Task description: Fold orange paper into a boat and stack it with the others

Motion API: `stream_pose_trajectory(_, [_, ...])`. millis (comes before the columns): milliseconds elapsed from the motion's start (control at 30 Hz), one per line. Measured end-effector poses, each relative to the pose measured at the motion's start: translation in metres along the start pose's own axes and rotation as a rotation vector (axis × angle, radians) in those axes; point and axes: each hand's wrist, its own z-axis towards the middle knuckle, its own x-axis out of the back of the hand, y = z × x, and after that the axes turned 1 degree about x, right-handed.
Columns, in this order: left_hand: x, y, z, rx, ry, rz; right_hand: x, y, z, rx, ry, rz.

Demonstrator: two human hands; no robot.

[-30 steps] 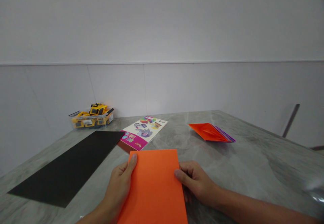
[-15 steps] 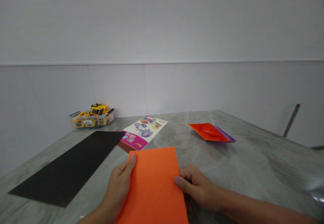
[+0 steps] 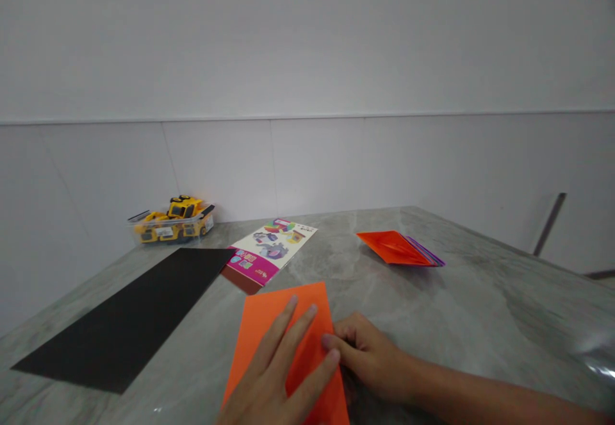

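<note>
touching one orange paper (image 3: pixel 255 324) — two hands (image 3: pixel 270 386) (image 3: pixel 368 353) — one black sheet (image 3: pixel 132 319) apart

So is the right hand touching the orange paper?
Touching: in the head view, the right hand pinches the orange paper at its right edge, thumb on top.

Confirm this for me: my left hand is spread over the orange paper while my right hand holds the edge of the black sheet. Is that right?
Not quite: the right hand holds the right edge of the orange paper, not the black sheet. The head view shows it. The left hand is indeed spread over the orange paper.
</note>
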Motion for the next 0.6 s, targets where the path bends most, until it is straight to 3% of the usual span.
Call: stream_pose_trajectory(600, [-0.0047,-0.0057,-0.005,-0.018,0.006,-0.113,0.001,0.0017,-0.0009,0.019,-0.026,0.05])
